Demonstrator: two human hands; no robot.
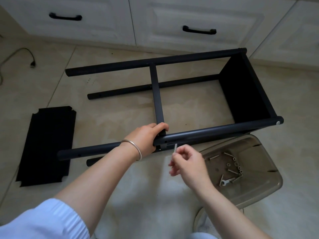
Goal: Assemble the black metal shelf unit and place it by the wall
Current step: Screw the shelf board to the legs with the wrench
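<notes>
now left hand (148, 138) wrapped round the shelf frame (198, 133) tube, right hand (189, 163) pinching a bolt (175, 147)

The shelf frame (172, 100) lies on its side on the floor (120, 111) before me, with cabinet drawers (120, 18) behind it. A loose shelf panel (46, 145) lies flat to its left. To my right, a tub (269, 188) holds bolts (231, 171) and a wrench (226, 182).
</notes>
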